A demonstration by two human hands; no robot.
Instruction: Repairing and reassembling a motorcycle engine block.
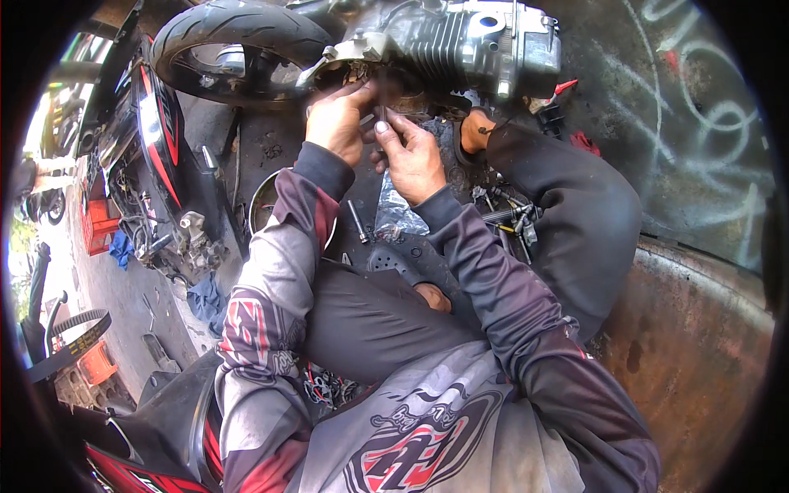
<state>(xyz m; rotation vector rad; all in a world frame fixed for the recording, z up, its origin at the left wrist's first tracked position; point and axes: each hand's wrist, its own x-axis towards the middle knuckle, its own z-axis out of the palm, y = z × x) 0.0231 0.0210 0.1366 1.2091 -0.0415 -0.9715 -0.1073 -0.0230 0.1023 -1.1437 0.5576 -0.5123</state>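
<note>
A scooter engine (452,45) with a finned cylinder lies at the top, joined to a wheel with a black tyre (238,33). At the engine's open casing (353,51), my left hand (339,122) has its fingers curled in close; its fingertips are in shadow, and what they grip is hidden. Just right of it, my right hand (411,160) pinches a thin metal rod (381,113) between thumb and fingers, below the casing. The rod's upper end blurs into the dark area by the engine.
Between my legs lie a socket extension bar (357,220), a clear plastic bag (399,205) and several scattered tools (514,215). Scooter body panels (158,123), a carburettor-like part (196,232) and blue rags (207,300) are on the left. A rusty metal surface (690,345) borders the right.
</note>
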